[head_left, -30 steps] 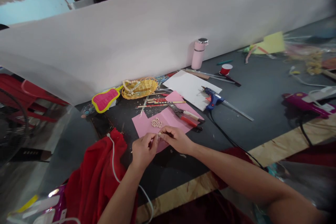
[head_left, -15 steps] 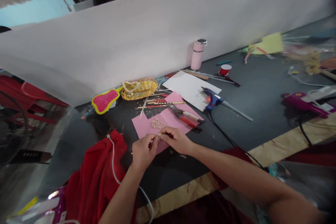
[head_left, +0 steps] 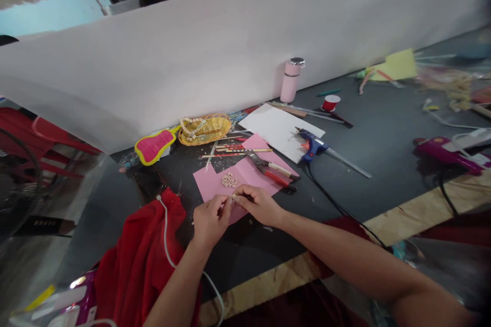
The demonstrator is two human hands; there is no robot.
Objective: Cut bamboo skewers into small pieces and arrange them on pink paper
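Note:
My left hand (head_left: 210, 218) and my right hand (head_left: 258, 204) meet fingertip to fingertip over the near edge of a pink paper (head_left: 205, 182). Both are pinched around a small pale piece (head_left: 233, 196), mostly hidden by the fingers. A thin pale tip also pokes out at the left side of my left hand. Just beyond the fingers, a small pile of pale bits (head_left: 229, 180) rests on the paper. Pliers with red and white handles (head_left: 274, 176) lie across the paper's right part. Several patterned thin sticks (head_left: 230, 151) lie behind it.
Behind are a wicker basket (head_left: 209, 130), a pink bottle (head_left: 290, 80) and white board (head_left: 274, 127). A blue glue gun (head_left: 313, 147) trails its cord rightward. Red cloth (head_left: 134, 245) with a white cable covers the left front. A purple glue gun (head_left: 448, 152) lies far right.
The view has shifted very slightly. Both hands keep the same pinched pose over the pink paper.

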